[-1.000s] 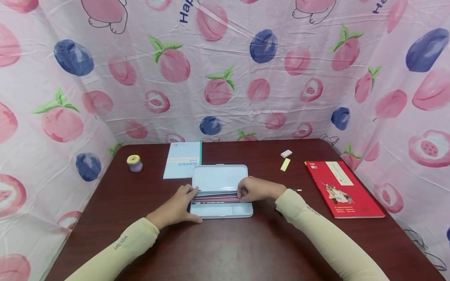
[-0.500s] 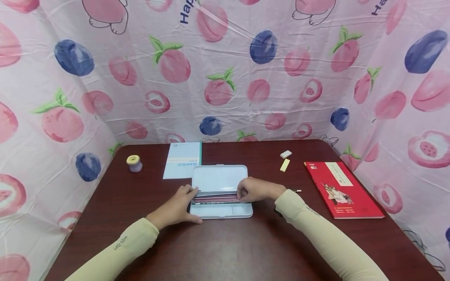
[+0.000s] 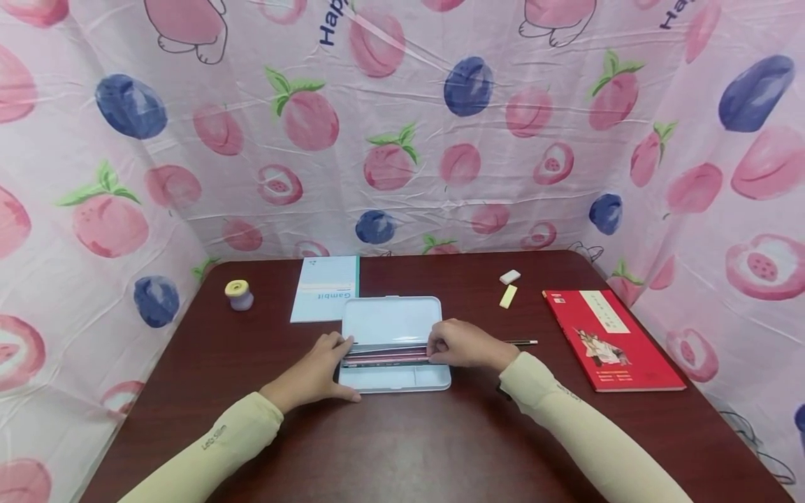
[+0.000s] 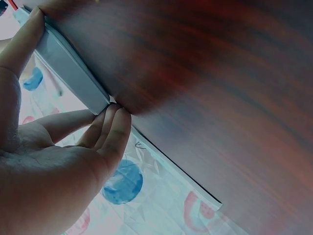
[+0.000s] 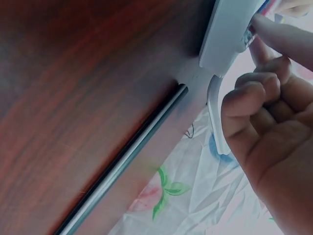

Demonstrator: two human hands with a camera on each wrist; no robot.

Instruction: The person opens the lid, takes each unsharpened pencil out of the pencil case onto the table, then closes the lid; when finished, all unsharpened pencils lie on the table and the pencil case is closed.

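Note:
A pale blue pencil case (image 3: 391, 320) lies open on the table, its lid tilted back. Several pencils (image 3: 386, 357) lie lengthwise in it, some reddish and one dark at the front. My left hand (image 3: 314, 372) grips the case's left end, thumb at the front edge and fingers near the hinge; the left wrist view shows that hand spanning the end wall of the case (image 4: 71, 71). At the right end, my right hand (image 3: 464, 344) pinches at the pencil ends with thumb and index finger. Its other fingers are curled, as the right wrist view shows; their tips partly hide the pencils.
A dark pencil (image 5: 129, 152) lies on the table right of the case. Behind the case is a notepad (image 3: 323, 286), partly under the lid. A yellow-topped container (image 3: 240, 295) stands left; a white eraser (image 3: 510, 276), yellow block (image 3: 509, 297) and red book (image 3: 610, 342) lie right.
My right hand has shifted slightly to the right, and more of the dark pencil on the table shows behind it. The pencils in the case have shifted a little. My left hand stays put.

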